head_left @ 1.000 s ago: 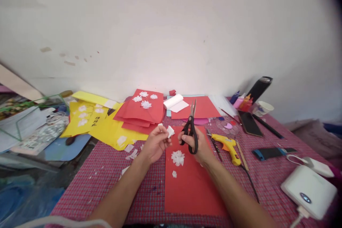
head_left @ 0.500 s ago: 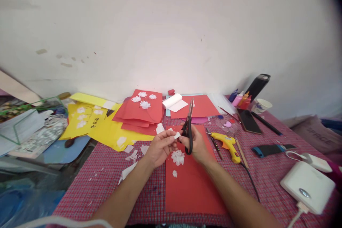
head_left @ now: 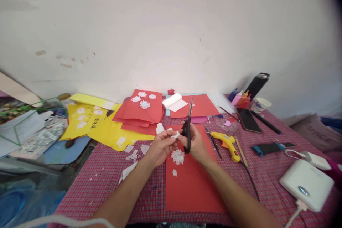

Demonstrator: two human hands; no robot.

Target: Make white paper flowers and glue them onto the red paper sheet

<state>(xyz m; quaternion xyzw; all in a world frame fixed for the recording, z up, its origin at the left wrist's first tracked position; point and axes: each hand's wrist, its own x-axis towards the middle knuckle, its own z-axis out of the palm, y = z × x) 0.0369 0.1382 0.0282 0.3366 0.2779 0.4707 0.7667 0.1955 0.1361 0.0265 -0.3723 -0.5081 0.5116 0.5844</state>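
My left hand (head_left: 162,146) pinches a small piece of white paper (head_left: 175,134) between thumb and fingertips. Black-handled scissors (head_left: 187,128) sit in my right hand (head_left: 197,141), blades pointing up and away from me. The right fingertips also touch the paper piece. Both hands are above a red sheet (head_left: 193,188) on the checked cloth. A cluster of white paper petals (head_left: 177,156) lies on that sheet just below my hands, with one small white scrap (head_left: 174,172) nearer to me.
Right of the red sheet are a yellow glue gun (head_left: 226,144), a phone (head_left: 248,119) and a white power adapter (head_left: 307,184). Stacked red sheets (head_left: 133,115) with white paper flowers and a white paper roll (head_left: 172,101) lie at the back. White scraps (head_left: 133,155) lie at left.
Both hands keep nearly the same place, with the paper piece tilted slightly differently between the fingertips. The camera view has shifted a little.
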